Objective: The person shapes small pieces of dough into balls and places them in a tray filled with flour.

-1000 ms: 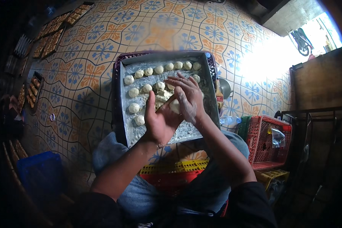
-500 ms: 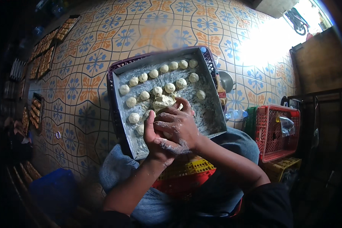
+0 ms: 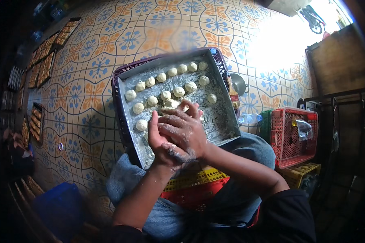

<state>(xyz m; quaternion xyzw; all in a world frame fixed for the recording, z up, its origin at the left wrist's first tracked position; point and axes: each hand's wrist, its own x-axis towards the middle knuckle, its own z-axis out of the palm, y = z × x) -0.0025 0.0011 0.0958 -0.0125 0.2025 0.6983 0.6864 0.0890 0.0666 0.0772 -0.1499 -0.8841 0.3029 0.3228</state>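
Observation:
A metal tray (image 3: 227, 113) dusted with white flour sits before me on a purple crate (image 3: 118, 81), holding several pale dough balls (image 3: 161, 77) in rough rows and a lump of dough (image 3: 170, 104) in the middle. My left hand (image 3: 161, 146) is cupped at the tray's near side, its thumb upright. My right hand (image 3: 181, 135), caked with flour, lies across it with fingers curved over the palm. Whatever is between my palms is hidden.
Baking trays of browned pieces (image 3: 40, 69) line the left floor, near a blue crate (image 3: 59, 208). At right are a bottle (image 3: 249, 119), red crate (image 3: 292, 154), yellow crates (image 3: 294, 178), metal bowl (image 3: 241, 84) and wooden board (image 3: 332, 65). A motorbike wheel (image 3: 316, 24) shows in the doorway.
A second ago a dough ball showed between my palms; since then my right hand has come down over my left, covering it. The view has shifted, so the tray appears turned.

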